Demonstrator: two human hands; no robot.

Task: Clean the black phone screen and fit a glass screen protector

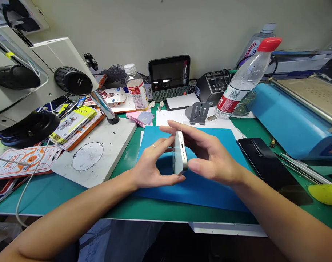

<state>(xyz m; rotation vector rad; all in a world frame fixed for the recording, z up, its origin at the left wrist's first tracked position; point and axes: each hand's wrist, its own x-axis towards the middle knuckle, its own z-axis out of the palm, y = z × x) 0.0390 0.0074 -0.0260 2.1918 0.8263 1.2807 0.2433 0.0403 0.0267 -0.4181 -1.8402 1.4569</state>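
A phone (181, 154) with a silvery edge is held on its side above the blue mat (209, 194), its port edge facing me. My left hand (152, 163) grips it from the left, thumb under the near lower corner and fingers at the upper end; one finger wears a ring. Around the right side curves my right hand (213, 156), its fingers over the top and its thumb beside the lower right edge. The phone's right face is mostly hidden by this hand.
A microscope stand (97, 163) and boxes (73, 123) are at the left. Behind the mat stand a small bottle (137, 92), a display (170, 74) and a phone holder (199, 113). To the right are a red-capped bottle (236, 91), a blue machine (294, 120) and a black panel (269, 167).
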